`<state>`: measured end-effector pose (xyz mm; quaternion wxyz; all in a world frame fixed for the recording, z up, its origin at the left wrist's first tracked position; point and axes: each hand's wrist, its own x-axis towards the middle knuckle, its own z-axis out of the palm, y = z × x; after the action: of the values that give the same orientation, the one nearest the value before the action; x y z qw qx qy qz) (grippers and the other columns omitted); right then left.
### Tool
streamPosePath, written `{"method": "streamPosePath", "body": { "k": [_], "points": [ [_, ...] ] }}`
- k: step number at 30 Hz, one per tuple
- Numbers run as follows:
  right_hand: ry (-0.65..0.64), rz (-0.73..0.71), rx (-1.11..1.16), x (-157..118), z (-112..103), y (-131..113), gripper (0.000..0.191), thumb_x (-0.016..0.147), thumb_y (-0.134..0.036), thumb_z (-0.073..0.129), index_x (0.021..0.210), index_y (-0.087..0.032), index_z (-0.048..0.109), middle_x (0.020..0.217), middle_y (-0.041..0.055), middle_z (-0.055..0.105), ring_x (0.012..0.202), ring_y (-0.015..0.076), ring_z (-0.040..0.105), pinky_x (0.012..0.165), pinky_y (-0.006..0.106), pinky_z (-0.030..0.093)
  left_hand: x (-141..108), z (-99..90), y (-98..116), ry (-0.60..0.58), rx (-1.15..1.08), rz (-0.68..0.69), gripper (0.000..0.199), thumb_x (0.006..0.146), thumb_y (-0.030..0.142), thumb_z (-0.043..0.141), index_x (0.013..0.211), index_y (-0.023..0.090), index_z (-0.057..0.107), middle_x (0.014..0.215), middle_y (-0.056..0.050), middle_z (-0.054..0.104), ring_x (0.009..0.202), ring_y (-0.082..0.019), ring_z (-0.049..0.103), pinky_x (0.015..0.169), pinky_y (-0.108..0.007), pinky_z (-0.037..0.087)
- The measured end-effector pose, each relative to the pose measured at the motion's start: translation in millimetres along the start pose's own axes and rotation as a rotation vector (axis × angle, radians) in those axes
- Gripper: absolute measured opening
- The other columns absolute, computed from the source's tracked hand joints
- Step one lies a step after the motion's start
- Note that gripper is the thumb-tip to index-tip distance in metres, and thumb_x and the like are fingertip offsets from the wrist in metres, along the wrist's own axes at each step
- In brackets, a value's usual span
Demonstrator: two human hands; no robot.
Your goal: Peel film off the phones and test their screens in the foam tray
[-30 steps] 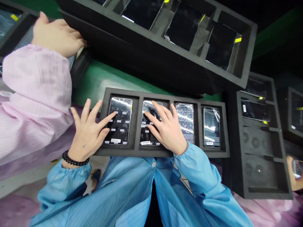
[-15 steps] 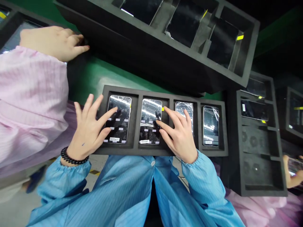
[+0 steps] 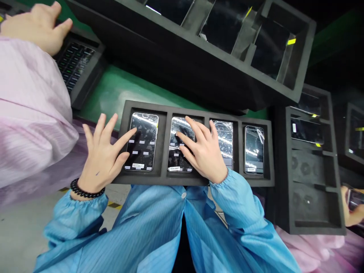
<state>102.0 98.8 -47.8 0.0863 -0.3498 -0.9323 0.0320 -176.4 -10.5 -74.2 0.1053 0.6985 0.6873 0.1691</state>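
Observation:
A black foam tray (image 3: pixel 163 142) lies across my lap, with smartphones face up in its compartments. My left hand (image 3: pixel 102 153) is spread at the tray's left end, its index fingertip at the upper left edge of the leftmost smartphone (image 3: pixel 143 146). Over the second smartphone (image 3: pixel 178 161) my right hand (image 3: pixel 203 149) reaches with fingers apart, index fingertip at the screen; whether it presses I cannot tell. That hand partly hides the second phone and the third smartphone (image 3: pixel 226 142). In the rightmost compartment rests another smartphone (image 3: pixel 254 151). Neither hand grips anything.
A large black tray (image 3: pixel 222 57) with phones stands beyond, above the green surface (image 3: pixel 119 91). At right is another foam tray (image 3: pixel 314 223), holding phones in its upper slots. A co-worker's hand (image 3: pixel 36 28) in a pink sleeve is over a phone (image 3: pixel 75 64) at upper left.
My right hand has moved left and slightly up across the second phone. My left hand has shifted slightly left. The co-worker's hand has drawn up and left, uncovering a lit phone.

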Motion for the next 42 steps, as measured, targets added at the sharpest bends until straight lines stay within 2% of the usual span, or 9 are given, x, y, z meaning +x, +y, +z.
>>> {"method": "streamPosePath", "body": {
  "k": [5,9,13,19,23,28,31,34,42],
  "points": [
    [-0.006,-0.013,0.022,2.3,1.5,-1.1,0.034,0.105,-0.035,0.046,0.127,-0.022,0.067,0.160,0.0137,0.046,0.139,0.0302,0.049,0.124,0.064,0.025,-12.5,-7.1,-2.6,0.045,-0.011,0.005,0.051,0.104,0.043,0.025,0.153,0.052,0.033,0.172,0.016,0.004,0.160,-0.036,0.007,0.128,-0.070,-0.003],
    [0.028,-0.044,0.050,-3.4,-3.7,-4.3,0.031,0.104,-0.034,0.048,0.124,-0.022,0.068,0.158,0.0125,0.049,0.137,0.0290,0.051,0.125,0.062,0.025,-18.8,-4.4,-7.0,0.008,0.009,0.026,0.051,0.102,0.039,0.033,0.152,0.051,0.036,0.173,0.012,0.005,0.160,-0.039,0.007,0.125,-0.075,-0.002],
    [0.037,-0.057,0.070,-7.3,-7.5,-6.7,0.030,0.104,-0.033,0.049,0.122,-0.022,0.069,0.157,0.0119,0.050,0.136,0.0280,0.052,0.125,0.060,0.025,-17.2,-1.6,-6.1,0.009,-0.007,0.067,0.053,0.103,0.042,0.026,0.155,0.050,0.030,0.173,0.009,0.003,0.160,-0.037,0.005,0.125,-0.075,-0.001],
    [0.032,-0.005,0.074,-12.2,-11.4,-4.6,0.029,0.104,-0.033,0.048,0.119,-0.023,0.071,0.155,0.0118,0.052,0.136,0.0293,0.053,0.124,0.063,0.026,-10.7,1.8,-1.6,-0.084,-0.017,0.093,0.051,0.101,0.051,0.035,0.150,0.042,0.046,0.174,0.002,0.007,0.160,-0.040,0.006,0.124,-0.074,0.001],
    [0.056,0.004,0.075,-15.6,-12.1,-3.3,0.029,0.104,-0.032,0.048,0.117,-0.023,0.071,0.154,0.0122,0.054,0.136,0.0283,0.053,0.124,0.061,0.028,-6.8,5.7,3.3,-0.056,-0.043,0.149,0.057,0.100,0.053,0.036,0.155,0.040,0.038,0.174,0.001,0.003,0.159,-0.041,0.006,0.125,-0.072,-0.001],
    [0.075,0.022,0.083,-20.3,-13.7,-2.5,0.028,0.104,-0.032,0.049,0.114,-0.023,0.073,0.152,0.0121,0.056,0.134,0.0283,0.055,0.123,0.061,0.029,-2.1,9.6,8.0,-0.120,-0.020,0.241,0.060,0.099,0.054,0.041,0.158,0.043,0.029,0.174,0.000,0.001,0.159,-0.042,0.008,0.123,-0.073,0.000],
    [0.076,0.033,0.094,-25.0,-12.9,-0.1,0.027,0.104,-0.032,0.050,0.111,-0.024,0.075,0.152,0.0120,0.055,0.135,0.0285,0.054,0.123,0.062,0.028,-5.7,5.3,8.4,-0.054,-0.042,0.218,0.060,0.102,0.057,0.029,0.160,0.044,0.022,0.174,0.000,0.003,0.159,-0.040,0.007,0.124,-0.072,-0.001],
    [0.034,0.023,0.085,-29.5,-8.1,2.7,0.029,0.104,-0.033,0.049,0.120,-0.025,0.072,0.154,0.0124,0.052,0.136,0.0286,0.053,0.123,0.063,0.028,-14.0,-0.6,6.7,0.013,-0.071,0.185,0.058,0.102,0.060,0.020,0.159,0.047,0.022,0.174,0.004,0.006,0.160,-0.038,0.008,0.125,-0.069,-0.002],
    [-0.044,-0.048,0.081,-18.1,3.6,-3.1,0.036,0.105,-0.037,0.047,0.134,-0.025,0.063,0.160,0.0134,0.046,0.139,0.0283,0.050,0.123,0.064,0.028,-33.3,-0.1,1.1,0.050,-0.053,0.203,0.054,0.103,0.054,0.022,0.156,0.050,0.028,0.173,0.005,0.012,0.159,-0.036,0.012,0.125,-0.071,-0.001]
  ]
}}
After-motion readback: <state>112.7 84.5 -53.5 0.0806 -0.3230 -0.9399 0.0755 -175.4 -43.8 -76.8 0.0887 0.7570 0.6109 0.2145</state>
